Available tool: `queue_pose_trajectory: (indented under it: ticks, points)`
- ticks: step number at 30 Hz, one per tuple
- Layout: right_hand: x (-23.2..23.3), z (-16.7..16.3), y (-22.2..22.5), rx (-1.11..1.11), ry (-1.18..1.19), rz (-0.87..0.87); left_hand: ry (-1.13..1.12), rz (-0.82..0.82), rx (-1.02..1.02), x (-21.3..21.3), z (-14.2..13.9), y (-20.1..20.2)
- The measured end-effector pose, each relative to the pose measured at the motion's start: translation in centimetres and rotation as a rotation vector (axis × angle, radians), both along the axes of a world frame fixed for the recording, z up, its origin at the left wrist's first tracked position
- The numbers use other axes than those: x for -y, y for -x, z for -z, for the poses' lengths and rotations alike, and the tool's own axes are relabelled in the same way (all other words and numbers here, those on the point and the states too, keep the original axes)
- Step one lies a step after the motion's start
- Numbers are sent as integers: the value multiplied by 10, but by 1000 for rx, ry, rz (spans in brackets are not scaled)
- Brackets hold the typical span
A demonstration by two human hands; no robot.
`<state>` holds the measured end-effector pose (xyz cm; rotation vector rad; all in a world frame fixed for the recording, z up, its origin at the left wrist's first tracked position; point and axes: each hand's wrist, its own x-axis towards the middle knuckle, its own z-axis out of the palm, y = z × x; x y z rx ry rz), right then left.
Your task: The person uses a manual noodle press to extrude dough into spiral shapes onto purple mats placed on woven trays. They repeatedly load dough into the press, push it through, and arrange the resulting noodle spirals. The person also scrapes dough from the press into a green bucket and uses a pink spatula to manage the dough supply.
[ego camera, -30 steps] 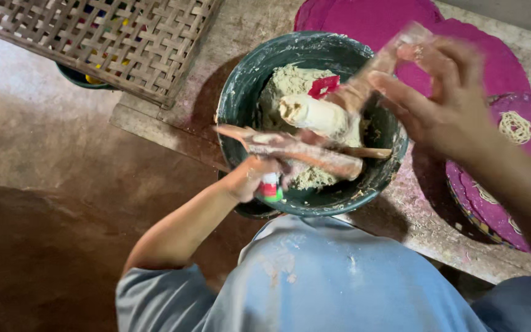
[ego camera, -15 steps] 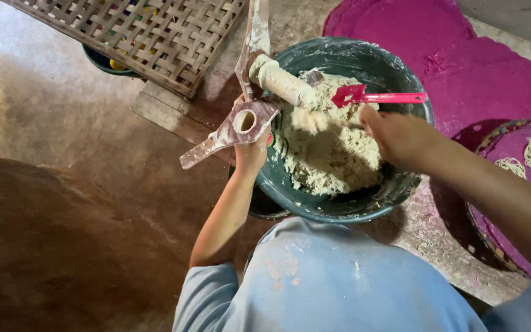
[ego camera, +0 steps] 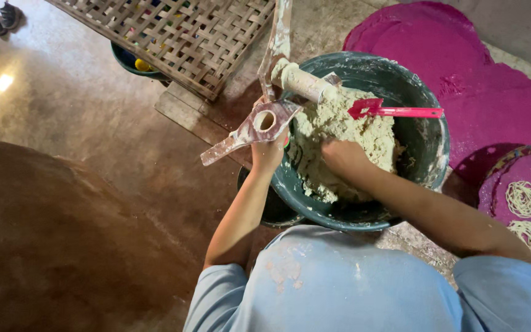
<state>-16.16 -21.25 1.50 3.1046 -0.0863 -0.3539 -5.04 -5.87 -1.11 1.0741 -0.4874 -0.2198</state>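
Note:
A dark green bucket point(ego camera: 428, 144) holds a heap of pale crumbly dough point(ego camera: 345, 126). My left hand point(ego camera: 268, 150) grips a flour-caked wooden press point(ego camera: 259, 122) with a round hole, held over the bucket's left rim. The press's white cylinder point(ego camera: 299, 81) and long handle point(ego camera: 278, 37) reach up from it. My right hand point(ego camera: 341, 157) is dug into the near side of the dough, fingers closed in it. A red spatula point(ego camera: 394, 111) stands stuck in the dough, apart from both hands.
A woven bamboo tray point(ego camera: 173, 31) lies at the top over a dark bowl point(ego camera: 129, 60). Magenta round mats point(ego camera: 437, 49) lie to the right, one carrying coiled noodle nests point(ego camera: 523, 200). A small dark bowl point(ego camera: 265, 212) sits under the bucket. Sandals point(ego camera: 0, 17) lie at the top left.
My right hand has let go of the red spatula and moved down into the dough. My left hand still holds the press at the bucket's left rim.

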Motion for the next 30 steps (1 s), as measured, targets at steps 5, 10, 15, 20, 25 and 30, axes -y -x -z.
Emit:
queue_pose_trajectory:
  ticks: [5, 10, 15, 20, 25, 30]
  points:
    - [-4, 21, 43, 68, -201, -9, -42, -23, -17, 3, 14, 2]
    - [3, 17, 58, 134, -508, -31, 24, 19, -3, 3, 16, -4]
    - [62, -41, 99, -119, -608, 412, -558, -466, 789, -20, -13, -26]
    - [98, -93, 139, 203, -1116, 316, -864, -310, 913, -16, -43, -7]
    - [88, -161, 121, -89, -614, 428, -786, 86, 992, -10, -66, 30]
    - [33, -160, 96, 15, 192, -23, -859, 70, 1100, 14, -71, 56]
